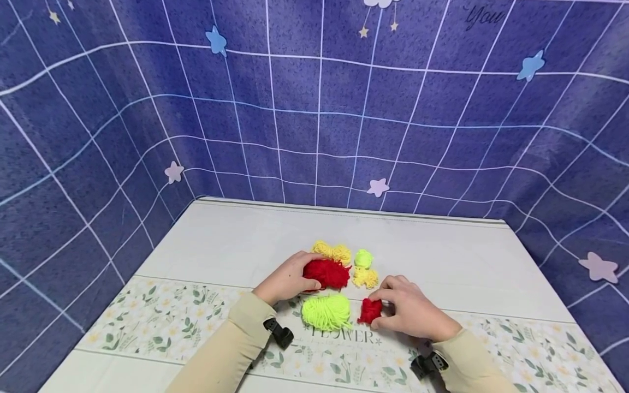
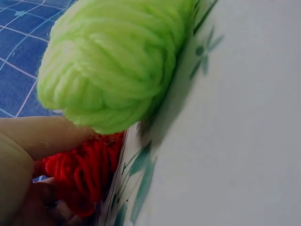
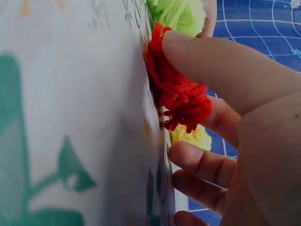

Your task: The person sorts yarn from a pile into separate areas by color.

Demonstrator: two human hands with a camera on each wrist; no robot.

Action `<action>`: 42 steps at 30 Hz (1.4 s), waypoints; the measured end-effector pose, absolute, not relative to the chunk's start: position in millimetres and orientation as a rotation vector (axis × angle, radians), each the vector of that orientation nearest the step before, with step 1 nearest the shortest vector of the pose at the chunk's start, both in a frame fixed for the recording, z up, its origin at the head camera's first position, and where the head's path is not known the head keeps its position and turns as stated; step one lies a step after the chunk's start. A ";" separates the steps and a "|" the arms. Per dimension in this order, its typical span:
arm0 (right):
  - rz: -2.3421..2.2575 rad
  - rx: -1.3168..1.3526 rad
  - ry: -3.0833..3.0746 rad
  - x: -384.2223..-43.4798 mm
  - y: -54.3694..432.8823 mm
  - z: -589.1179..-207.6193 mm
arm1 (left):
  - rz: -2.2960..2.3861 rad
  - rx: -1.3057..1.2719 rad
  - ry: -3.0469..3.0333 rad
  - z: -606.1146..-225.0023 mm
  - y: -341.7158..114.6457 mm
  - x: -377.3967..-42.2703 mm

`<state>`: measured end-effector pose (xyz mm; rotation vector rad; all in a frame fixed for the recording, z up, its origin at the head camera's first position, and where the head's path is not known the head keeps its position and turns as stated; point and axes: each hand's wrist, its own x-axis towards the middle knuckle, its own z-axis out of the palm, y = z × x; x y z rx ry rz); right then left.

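My left hand (image 1: 289, 278) grips the large red yarn skein (image 1: 330, 274), thumb on its near side and fingers over its far side. With thumb and index finger my right hand (image 1: 410, 308) pinches a small red yarn bundle (image 1: 371, 311); in the right wrist view its other fingers are spread beyond the bundle. A large neon green yarn skein (image 1: 326, 313) lies between the hands, nearer me than the large red one. In the left wrist view this green skein (image 2: 113, 61) partly covers the red yarn (image 2: 87, 174).
Behind the large red skein lies a yellow yarn skein (image 1: 339, 252). To its right are a small green yarn ball (image 1: 363, 258) and a small yellow yarn bundle (image 1: 366, 277). The white table (image 1: 236, 234) carries a flowered strip and ends at a blue gridded curtain (image 1: 295, 125).
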<state>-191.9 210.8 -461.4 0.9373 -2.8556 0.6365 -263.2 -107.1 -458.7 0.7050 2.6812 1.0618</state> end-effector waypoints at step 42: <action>0.694 0.479 -2.974 -207.0 382.3 -436.7 | 1.052 0.713 2.721 -459.6 -109.9 -261.4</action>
